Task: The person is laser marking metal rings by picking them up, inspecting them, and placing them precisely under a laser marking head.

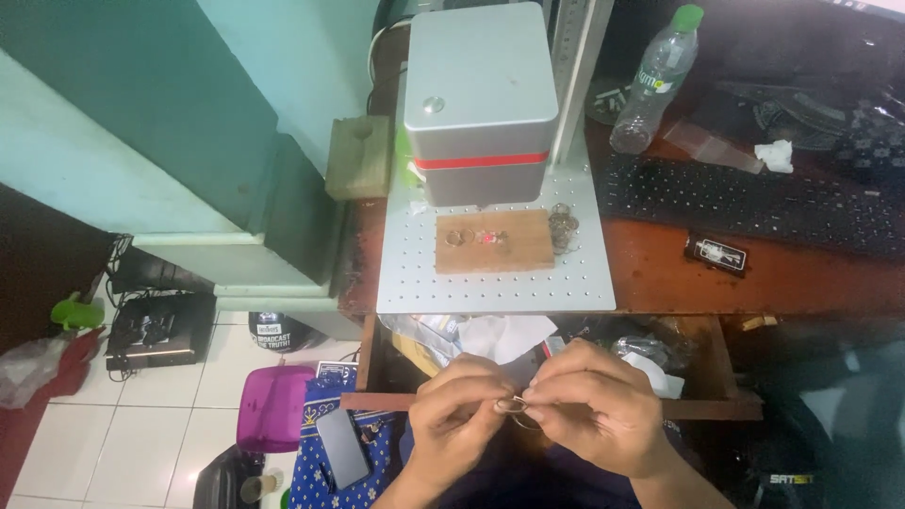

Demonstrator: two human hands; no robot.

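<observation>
Head view: I look down over both hands, low in the picture at about 6 o'clock.
Left hand [459, 415]: I see it curled, its fingertips pinched on a small metal ring [510, 405].
Right hand [592, 410]: its thumb and forefinger pinch the same ring from the other side; a second loop seems to hang just under it, but it is too small for me to tell.
Ring: held between the two hands, above my lap, in front of the open drawer [556, 401].
Drawer: at 12 o'clock from the hands, stuffed with white paper and plastic bags.
Perforated plate [415, 283]: further out at 12 o'clock, a pale metal base on the wooden desk [660, 278].
Wooden block [500, 254]: lies on the plate, with a few rings on it and a small red light spot.
Loose rings [564, 226]: a small heap touching the block's right end.
Grey machine [479, 94]: box-shaped with a red band, hanging over the block.
Keyboard [754, 203]: dark, at 2 o'clock on the desk.
Plastic bottle [653, 80]: green cap, at 1 o'clock.
Purple bin [273, 405]: on the tiled floor at 9 o'clock.
</observation>
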